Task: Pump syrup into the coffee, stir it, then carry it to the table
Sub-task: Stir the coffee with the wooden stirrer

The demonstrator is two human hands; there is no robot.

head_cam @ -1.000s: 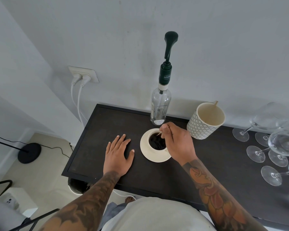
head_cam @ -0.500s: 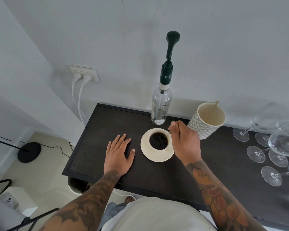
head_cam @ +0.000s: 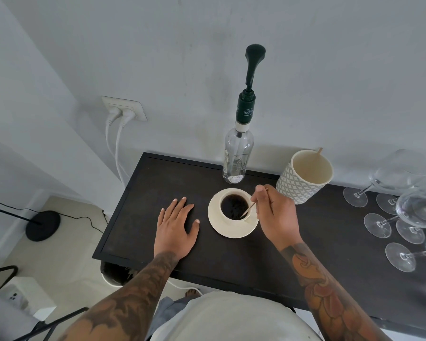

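Note:
A cream cup of black coffee (head_cam: pixel 234 206) stands on a cream saucer (head_cam: pixel 228 228) on the dark table (head_cam: pixel 231 262). My right hand (head_cam: pixel 274 214) is just right of the cup and pinches a thin wooden stir stick (head_cam: pixel 248 209) whose tip dips into the coffee. My left hand (head_cam: pixel 176 227) rests flat on the table left of the saucer, fingers spread. Behind the cup stands a clear glass syrup bottle (head_cam: pixel 237 156) with a dark green pump (head_cam: pixel 252 67) on top.
A patterned cream mug (head_cam: pixel 303 178) holding another stick stands right of the bottle. Several wine glasses (head_cam: pixel 403 212) crowd the table's right end. A wall socket (head_cam: pixel 124 109) with two white plugs is at the left, and a black lamp base (head_cam: pixel 42 225) sits on the floor.
My right hand has swung from over the cup to its right side, moving the stick round in the coffee. The left hand has stayed put.

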